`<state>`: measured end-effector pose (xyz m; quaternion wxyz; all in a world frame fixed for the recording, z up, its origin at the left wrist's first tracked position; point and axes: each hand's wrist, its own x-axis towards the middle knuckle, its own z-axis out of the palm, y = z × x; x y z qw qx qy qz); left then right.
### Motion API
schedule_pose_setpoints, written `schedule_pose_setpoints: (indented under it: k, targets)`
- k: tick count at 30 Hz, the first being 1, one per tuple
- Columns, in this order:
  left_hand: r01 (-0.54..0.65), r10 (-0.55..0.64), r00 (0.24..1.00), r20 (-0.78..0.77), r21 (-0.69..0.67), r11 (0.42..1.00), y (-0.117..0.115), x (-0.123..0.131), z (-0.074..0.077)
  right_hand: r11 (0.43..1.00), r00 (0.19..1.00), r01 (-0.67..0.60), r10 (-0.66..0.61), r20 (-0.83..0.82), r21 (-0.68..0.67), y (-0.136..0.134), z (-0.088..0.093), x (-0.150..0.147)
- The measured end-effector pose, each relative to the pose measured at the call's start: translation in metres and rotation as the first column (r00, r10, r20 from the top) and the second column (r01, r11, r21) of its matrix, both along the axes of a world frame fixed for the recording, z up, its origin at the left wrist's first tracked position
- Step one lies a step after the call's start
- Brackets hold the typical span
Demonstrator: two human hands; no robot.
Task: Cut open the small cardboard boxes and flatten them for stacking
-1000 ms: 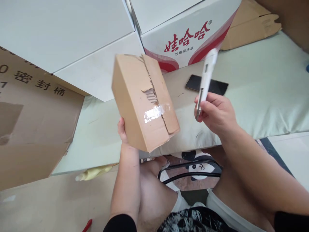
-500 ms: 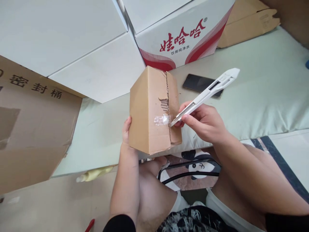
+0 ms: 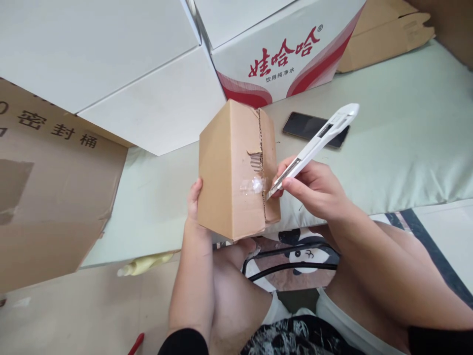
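A small brown cardboard box (image 3: 229, 167) is held up by my left hand (image 3: 194, 199), which grips it from below and behind; only the thumb side of that hand shows. The box's top seam is torn, with a strip of clear tape (image 3: 252, 185) across it. My right hand (image 3: 314, 190) holds a white utility knife (image 3: 318, 143). Its blade tip touches the seam just right of the tape.
A black phone (image 3: 314, 130) lies on the pale green mat (image 3: 406, 148). A white carton with red print (image 3: 281, 54) and plain white boxes (image 3: 111, 64) stand behind. Brown cardboard (image 3: 48, 187) lies at left. A panda-print item (image 3: 306, 256) sits between my knees.
My left hand turned the box more upright. My right hand swung the knife from pointing up down to the taped seam, where the tip now rests.
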<state>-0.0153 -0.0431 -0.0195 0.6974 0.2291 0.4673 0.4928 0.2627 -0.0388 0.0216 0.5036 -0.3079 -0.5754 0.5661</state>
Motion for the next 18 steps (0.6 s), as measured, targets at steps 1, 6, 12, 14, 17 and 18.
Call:
schedule_pose_setpoints:
  k: [1, 6, 12, 14, 17, 18]
  targets:
    - [0.009, -0.009, 1.000, -0.004, -0.030, 1.000, 0.000, 0.000, 0.002, 1.000, 1.000, 0.027, -0.027, -0.002, 0.006, 0.000, 0.000, -0.001]
    - [0.093, -0.093, 0.996, 0.009, -0.073, 0.993, 0.001, 0.004, 0.010, 0.989, 0.984, 0.117, -0.127, -0.126, -0.086, -0.001, 0.003, -0.006]
    - [0.015, -0.016, 1.000, -0.011, -0.071, 0.997, 0.001, 0.003, 0.005, 0.968, 0.977, 0.047, -0.096, -0.191, -0.245, -0.003, 0.009, -0.005]
    - [0.018, -0.019, 1.000, -0.012, -0.074, 0.997, 0.001, 0.001, 0.002, 0.954, 0.980, 0.063, -0.114, -0.161, -0.294, -0.003, 0.010, -0.005]
    - [-0.008, 0.007, 1.000, -0.023, -0.050, 0.999, 0.002, -0.002, -0.002, 0.938, 0.980, 0.104, -0.153, -0.125, -0.331, -0.002, 0.009, -0.005]
    - [-0.019, 0.018, 0.999, -0.027, -0.043, 0.999, 0.002, -0.002, -0.003, 0.937, 0.981, 0.108, -0.155, -0.119, -0.332, -0.001, 0.008, -0.005]
